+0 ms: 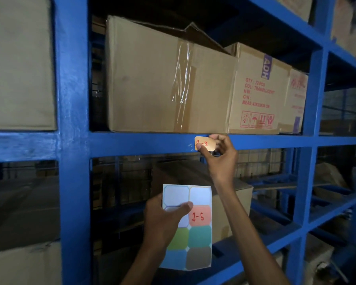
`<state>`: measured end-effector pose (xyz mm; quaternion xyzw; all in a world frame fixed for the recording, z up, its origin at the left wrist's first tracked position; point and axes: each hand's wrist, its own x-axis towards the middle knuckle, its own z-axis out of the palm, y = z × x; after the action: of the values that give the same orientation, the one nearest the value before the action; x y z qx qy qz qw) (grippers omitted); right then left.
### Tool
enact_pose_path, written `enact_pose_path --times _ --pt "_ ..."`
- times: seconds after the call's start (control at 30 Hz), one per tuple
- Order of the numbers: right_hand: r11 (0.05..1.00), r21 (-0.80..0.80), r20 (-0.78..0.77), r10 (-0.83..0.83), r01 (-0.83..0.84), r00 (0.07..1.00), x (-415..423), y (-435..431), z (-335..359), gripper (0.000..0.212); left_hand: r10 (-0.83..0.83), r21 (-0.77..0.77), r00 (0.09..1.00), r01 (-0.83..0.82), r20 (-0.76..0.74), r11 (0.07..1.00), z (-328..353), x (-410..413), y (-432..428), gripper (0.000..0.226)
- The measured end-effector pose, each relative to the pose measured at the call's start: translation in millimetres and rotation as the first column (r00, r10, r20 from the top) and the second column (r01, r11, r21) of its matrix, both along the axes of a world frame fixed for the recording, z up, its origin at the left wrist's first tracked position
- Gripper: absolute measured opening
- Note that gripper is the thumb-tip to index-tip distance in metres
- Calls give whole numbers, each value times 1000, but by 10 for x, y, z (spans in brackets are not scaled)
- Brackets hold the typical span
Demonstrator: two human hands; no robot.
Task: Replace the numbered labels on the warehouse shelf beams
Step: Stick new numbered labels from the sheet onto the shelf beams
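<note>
An orange label with red handwriting ending in "3" lies against the blue shelf beam. My right hand pinches it, thumb on its lower left corner and fingers at its right end. Below, my left hand holds a sheet of coloured stickers upright. On the sheet a red sticker reads "1-5"; green, teal, blue and grey stickers sit under it, and the top cells are blank white.
A large taped cardboard box and a printed "ADH" box stand on the shelf just above the beam. A blue upright rises at the left, another upright at the right. More boxes fill the lower shelves.
</note>
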<state>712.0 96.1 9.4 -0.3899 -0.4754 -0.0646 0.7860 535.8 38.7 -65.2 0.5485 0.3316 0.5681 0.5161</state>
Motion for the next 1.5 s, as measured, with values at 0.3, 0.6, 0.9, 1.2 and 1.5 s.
enact_pose_path --times 0.3,0.6,0.9,1.2,1.5 --pt "984 -111 45 -135 140 990 174 -10 119 55 -16 48 999 14 31 999 29 -129 -15 24" --pt "964 -227 -163 100 -136 982 488 -56 334 32 -21 75 1000 20 7 997 -90 -205 26 22" --pt "937 17 63 -349 348 935 191 -161 76 22 36 70 999 -36 -3 997 -151 -322 48 22" --pt "834 -138 655 -328 534 681 -245 119 -460 108 97 17 995 -97 2 995 -276 -554 66 25" --pt "788 -163 719 -317 593 619 -279 15 -466 112 119 -21 993 -119 8 993 -297 -802 -21 25"
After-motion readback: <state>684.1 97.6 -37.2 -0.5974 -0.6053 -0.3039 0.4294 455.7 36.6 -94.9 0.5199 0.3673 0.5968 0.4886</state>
